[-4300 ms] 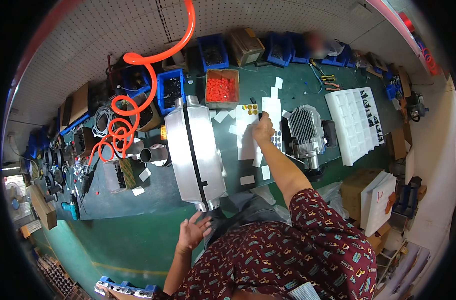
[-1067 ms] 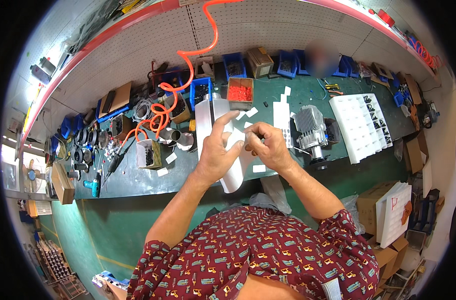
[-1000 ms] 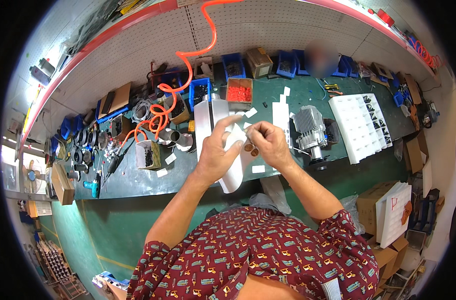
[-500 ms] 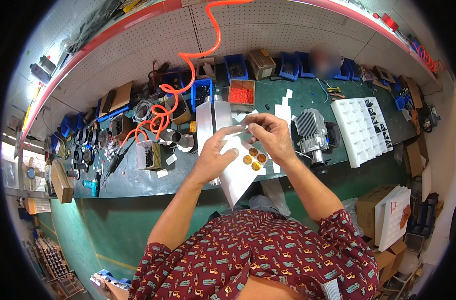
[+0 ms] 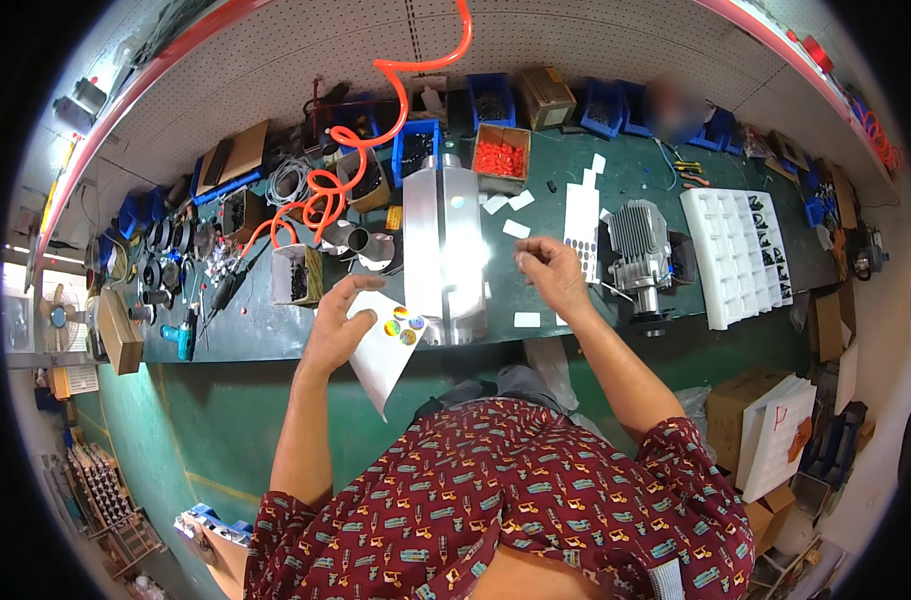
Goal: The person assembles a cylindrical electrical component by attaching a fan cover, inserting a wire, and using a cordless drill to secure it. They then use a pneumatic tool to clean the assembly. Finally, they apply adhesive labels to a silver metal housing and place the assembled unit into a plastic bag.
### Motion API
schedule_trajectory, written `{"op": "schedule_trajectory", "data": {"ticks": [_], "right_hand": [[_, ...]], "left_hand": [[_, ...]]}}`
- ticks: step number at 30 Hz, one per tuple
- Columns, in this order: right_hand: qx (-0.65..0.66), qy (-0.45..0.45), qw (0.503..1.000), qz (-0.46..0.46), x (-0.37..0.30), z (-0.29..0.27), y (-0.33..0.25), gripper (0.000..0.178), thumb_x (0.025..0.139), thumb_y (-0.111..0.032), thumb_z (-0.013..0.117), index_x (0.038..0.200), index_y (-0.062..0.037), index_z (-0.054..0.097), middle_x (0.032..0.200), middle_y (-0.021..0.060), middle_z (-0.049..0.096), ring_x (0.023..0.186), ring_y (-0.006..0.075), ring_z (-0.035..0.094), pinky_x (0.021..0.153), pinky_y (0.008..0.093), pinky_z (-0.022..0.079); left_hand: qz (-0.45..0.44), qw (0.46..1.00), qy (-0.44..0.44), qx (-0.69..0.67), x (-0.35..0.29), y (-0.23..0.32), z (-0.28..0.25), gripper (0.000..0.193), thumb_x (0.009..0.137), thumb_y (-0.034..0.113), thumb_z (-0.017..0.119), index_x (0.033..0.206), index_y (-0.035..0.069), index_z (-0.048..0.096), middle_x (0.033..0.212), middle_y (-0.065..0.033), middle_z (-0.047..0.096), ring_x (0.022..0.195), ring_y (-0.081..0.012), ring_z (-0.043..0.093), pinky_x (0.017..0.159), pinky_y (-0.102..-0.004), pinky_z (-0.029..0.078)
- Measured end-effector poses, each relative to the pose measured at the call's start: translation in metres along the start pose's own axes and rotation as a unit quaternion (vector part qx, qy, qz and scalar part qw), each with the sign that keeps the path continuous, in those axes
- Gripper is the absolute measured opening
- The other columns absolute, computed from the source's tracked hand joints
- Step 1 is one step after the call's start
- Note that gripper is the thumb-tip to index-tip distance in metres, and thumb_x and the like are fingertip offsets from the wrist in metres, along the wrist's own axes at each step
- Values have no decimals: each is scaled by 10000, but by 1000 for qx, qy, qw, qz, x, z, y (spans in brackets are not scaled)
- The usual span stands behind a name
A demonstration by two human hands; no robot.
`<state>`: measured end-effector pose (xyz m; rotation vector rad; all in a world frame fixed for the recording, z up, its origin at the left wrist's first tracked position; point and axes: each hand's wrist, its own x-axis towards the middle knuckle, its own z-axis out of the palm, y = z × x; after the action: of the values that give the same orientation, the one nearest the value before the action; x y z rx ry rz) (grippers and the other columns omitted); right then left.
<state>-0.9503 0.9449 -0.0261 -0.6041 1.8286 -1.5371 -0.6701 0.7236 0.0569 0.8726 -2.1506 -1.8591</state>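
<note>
My left hand [image 5: 337, 325] grips a white sticker sheet [image 5: 378, 372] between thumb and fingers, in front of the bench edge. Several shiny round hologram stickers [image 5: 407, 338] sit near the sheet's upper right corner. To its right, a long silvery metal housing [image 5: 425, 235] lies on the bench, with a small round iridescent spot [image 5: 458, 202] on its upper part. My right hand [image 5: 558, 278] hovers right of the housing, thumb and fingertips pinched together; whatever they hold, if anything, is too small to make out.
A finned grey motor [image 5: 639, 240] stands at right, beside a white foam tray [image 5: 720, 260]. White label sheets [image 5: 581, 215] lie between motor and housing. Behind are a box of red parts [image 5: 500, 157] and blue bins [image 5: 416, 150]. An orange coiled hose [image 5: 400, 100] hangs left; a teal power drill [image 5: 182, 338] lies far left.
Both hands were together over the housing at the sheet; now they are apart. My left hand has carried the sheet left and nearer, uncovering the housing. My right hand has shifted slightly right.
</note>
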Motion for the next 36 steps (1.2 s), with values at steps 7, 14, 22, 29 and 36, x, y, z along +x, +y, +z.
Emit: {"op": "schedule_trajectory", "data": {"ticks": [7,14,22,29,36], "right_hand": [[-190,30,971,-144,45,44,21,272,874,-102,699,1130,-18,736,953,156,714,870,242,678,776,371,547],[-492,28,830,-262,96,70,10,470,852,-9,605,1295,-147,682,1127,162,580,1053,352,565,864,477,494],[-186,40,963,-192,89,59,0,470,831,39,652,1280,-86,706,1063,79,632,950,193,622,812,334,518],[189,-87,966,151,33,67,-59,181,958,-152,709,1100,-40,720,982,15,710,830,117,644,658,272,533],[17,-215,972,93,5,69,-65,252,1009,-163,607,1144,19,718,924,63,728,768,123,670,566,279,530]], "left_hand": [[4,999,13,46,-10,-26,2,426,812,-15,540,1230,-35,621,1254,-137,658,1240,-219,579,1083,-331,417],[-4,999,24,48,-20,-28,3,417,817,-16,546,1225,-34,629,1234,-133,665,1198,-196,591,972,-304,474],[39,997,53,41,-16,-35,3,357,830,3,541,1156,-32,683,1149,-126,706,1123,-203,632,962,-316,489],[63,986,49,149,16,-3,19,196,901,117,670,967,-63,713,868,-171,748,763,-192,686,715,-359,528],[86,984,6,157,40,27,41,198,946,157,712,1016,-28,714,899,-146,739,810,-185,672,748,-341,515]]}}
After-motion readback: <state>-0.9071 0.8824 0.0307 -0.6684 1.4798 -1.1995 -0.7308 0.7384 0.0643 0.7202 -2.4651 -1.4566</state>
